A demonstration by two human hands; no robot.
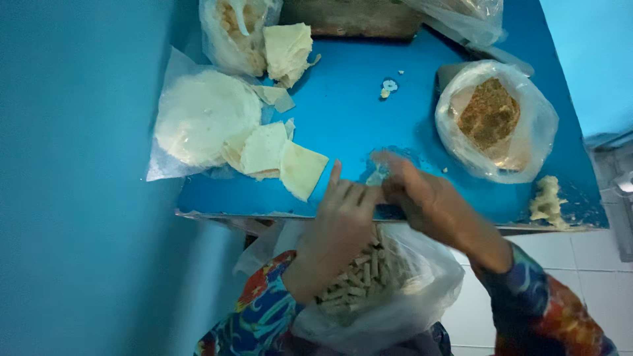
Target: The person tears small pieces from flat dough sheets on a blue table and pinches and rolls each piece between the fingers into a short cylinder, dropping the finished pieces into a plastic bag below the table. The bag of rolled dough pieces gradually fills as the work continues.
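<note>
Blue table (356, 118) is the landmark. At its near edge, both hands meet. Left hand (339, 221) has its fingers laid together, pressing down on something small; right hand (419, 194) is blurred and curled over the same spot. What they pinch between them I cannot tell, perhaps a wrapper being rolled.

Done, judging by the lie of things: a plastic bag (389, 296) hanging below the table's near edge already holds a good heap of finished rolls (359, 273).

Left: a round stack of wrappers (198, 118) on plastic at the table's left side, with cut wrapper pieces (283, 155) beside it, toward the hands. A bag of brown filling (491, 118) sits open on the table's right side, well stocked.

Around: a lump of paste (547, 201) at the right near corner; more bagged wrappers (241, 29) at the far left. Nothing lies between hands and supplies.
</note>
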